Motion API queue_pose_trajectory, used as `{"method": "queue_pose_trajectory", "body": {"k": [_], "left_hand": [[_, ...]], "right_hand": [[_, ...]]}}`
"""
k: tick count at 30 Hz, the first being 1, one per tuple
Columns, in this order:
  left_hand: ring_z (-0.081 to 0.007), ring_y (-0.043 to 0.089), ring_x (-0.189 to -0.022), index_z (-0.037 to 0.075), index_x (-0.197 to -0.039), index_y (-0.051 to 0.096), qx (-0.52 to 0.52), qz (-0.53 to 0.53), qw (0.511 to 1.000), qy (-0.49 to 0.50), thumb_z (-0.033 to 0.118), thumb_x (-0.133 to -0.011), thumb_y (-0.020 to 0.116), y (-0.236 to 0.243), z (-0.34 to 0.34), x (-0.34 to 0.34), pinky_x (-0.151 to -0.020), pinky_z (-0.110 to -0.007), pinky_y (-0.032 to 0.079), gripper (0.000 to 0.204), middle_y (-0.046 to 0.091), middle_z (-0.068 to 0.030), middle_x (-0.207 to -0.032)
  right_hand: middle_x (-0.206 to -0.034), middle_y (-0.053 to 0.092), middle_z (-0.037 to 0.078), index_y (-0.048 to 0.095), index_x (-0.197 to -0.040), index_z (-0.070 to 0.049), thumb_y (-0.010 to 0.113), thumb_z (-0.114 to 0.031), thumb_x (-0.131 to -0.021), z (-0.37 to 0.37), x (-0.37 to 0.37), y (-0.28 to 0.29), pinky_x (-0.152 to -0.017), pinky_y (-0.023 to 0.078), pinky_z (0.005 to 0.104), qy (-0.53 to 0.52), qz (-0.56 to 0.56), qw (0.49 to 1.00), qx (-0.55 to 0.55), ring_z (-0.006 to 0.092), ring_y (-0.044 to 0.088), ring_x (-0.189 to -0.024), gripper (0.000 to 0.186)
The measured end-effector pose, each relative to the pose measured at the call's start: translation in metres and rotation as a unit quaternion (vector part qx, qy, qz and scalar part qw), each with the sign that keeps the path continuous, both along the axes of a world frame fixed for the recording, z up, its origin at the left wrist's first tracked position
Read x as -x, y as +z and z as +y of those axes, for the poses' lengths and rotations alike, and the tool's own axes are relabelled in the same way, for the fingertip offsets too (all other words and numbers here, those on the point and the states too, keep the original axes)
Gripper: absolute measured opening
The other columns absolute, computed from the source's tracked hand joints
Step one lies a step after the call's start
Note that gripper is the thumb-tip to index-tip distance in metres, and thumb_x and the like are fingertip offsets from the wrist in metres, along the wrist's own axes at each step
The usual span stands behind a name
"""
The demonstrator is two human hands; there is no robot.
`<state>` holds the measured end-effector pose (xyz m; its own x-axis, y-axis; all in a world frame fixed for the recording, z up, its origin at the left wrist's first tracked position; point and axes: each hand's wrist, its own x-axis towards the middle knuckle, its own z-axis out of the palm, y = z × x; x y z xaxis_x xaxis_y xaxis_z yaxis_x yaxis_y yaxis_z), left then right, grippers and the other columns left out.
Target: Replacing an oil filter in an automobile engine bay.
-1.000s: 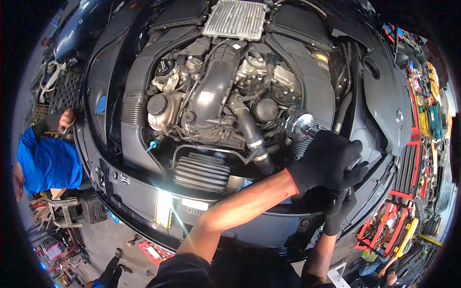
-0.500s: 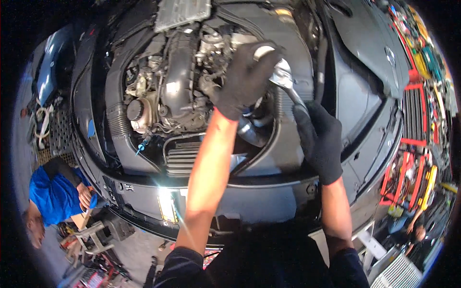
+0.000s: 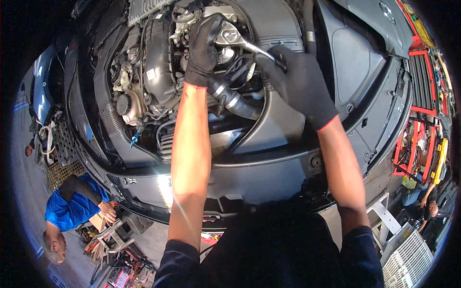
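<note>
A chrome ratchet (image 3: 229,34) is held over the open engine bay, its head to the left and its handle slanting down to the right. My left hand (image 3: 203,50), in a black glove, is closed at the ratchet's head; its fingertips are partly hidden. My right hand (image 3: 302,79), gloved the same way, wraps round the end of the handle. Beneath the tool lie engine hoses, among them a black hose (image 3: 244,106) with metal clamps. Whatever sits under the ratchet's head is hidden by my left hand.
A black engine cover (image 3: 158,62) and a coolant tank (image 3: 130,106) lie left of my hands. The car's front panel (image 3: 269,175) crosses below, with a bright work light (image 3: 165,189) on it. A person in blue (image 3: 77,201) is at lower left; red tool racks (image 3: 422,81) stand right.
Both hands have moved with the ratchet to the left and farther over the engine. The ratchet's handle now lies flatter. The view has shifted a little.
</note>
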<state>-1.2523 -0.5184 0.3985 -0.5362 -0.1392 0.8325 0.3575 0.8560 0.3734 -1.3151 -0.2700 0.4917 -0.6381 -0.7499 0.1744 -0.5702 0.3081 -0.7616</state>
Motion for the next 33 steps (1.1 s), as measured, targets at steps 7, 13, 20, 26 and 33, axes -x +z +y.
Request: {"method": "queue_pose_trajectory", "body": {"k": [7, 13, 20, 26, 33], "left_hand": [[-0.0303, 0.068, -0.105, 0.003, -0.124, 0.063, -0.24, -0.364, 0.898, -0.062, 0.028, -0.08, 0.082, 0.061, 0.018, -0.029, -0.097, -0.041, 0.052, 0.054, 0.071, -0.0161, -0.117], [-0.0381, 0.062, -0.116, 0.007, -0.123, 0.068, 0.033, -0.395, 0.918, 0.02, 0.012, -0.071, 0.08, 0.028, -0.004, -0.034, -0.1, -0.045, 0.052, 0.053, 0.065, -0.0172, -0.127], [-0.0356, 0.067, -0.107, 0.013, -0.116, 0.072, -0.011, -0.38, 0.922, 0.072, 0.014, -0.069, 0.082, 0.021, 0.004, -0.042, -0.095, -0.044, 0.055, 0.048, 0.07, -0.0113, -0.118], [-0.0367, 0.069, -0.1, 0.014, -0.111, 0.074, 0.022, -0.361, 0.925, 0.116, 0.008, -0.071, 0.078, 0.011, 0.002, -0.039, -0.088, -0.046, 0.057, 0.041, 0.071, -0.0116, -0.111], [-0.0367, 0.068, -0.101, 0.015, -0.112, 0.075, -0.014, -0.393, 0.913, 0.11, 0.01, -0.074, 0.078, 0.016, 0.005, -0.04, -0.091, -0.047, 0.055, 0.039, 0.072, -0.0134, -0.109]], "right_hand": [[-0.09, 0.07, 0.024, 0.071, -0.108, -0.004, 0.062, -0.04, -0.097, -0.027, 0.029, -0.007, -0.073, 0.053, 0.0492, 0.08, 0.03, 0.995, 0.058, 0.0425, 0.069, -0.084, 0.038], [-0.084, 0.068, 0.021, 0.065, -0.13, -0.011, 0.059, -0.021, -0.095, -0.07, 0.061, -0.022, -0.071, 0.052, 0.0485, 0.198, 0.32, 0.923, 0.077, 0.0399, 0.067, -0.078, 0.037], [-0.086, 0.072, 0.02, 0.07, -0.126, -0.018, 0.056, -0.028, -0.102, -0.068, 0.032, -0.025, -0.07, 0.056, 0.0462, 0.159, 0.294, 0.938, 0.096, 0.0366, 0.071, -0.076, 0.03], [-0.094, 0.072, 0.019, 0.07, -0.122, -0.013, 0.056, -0.028, -0.102, -0.07, 0.04, -0.019, -0.073, 0.055, 0.0413, 0.168, 0.142, 0.974, 0.057, 0.0327, 0.072, -0.082, 0.029], [-0.091, 0.069, 0.019, 0.067, -0.126, -0.016, 0.055, -0.028, -0.101, -0.068, 0.031, -0.012, -0.073, 0.053, 0.0473, 0.138, 0.002, 0.99, 0.02, 0.0378, 0.068, -0.08, 0.031]]}}
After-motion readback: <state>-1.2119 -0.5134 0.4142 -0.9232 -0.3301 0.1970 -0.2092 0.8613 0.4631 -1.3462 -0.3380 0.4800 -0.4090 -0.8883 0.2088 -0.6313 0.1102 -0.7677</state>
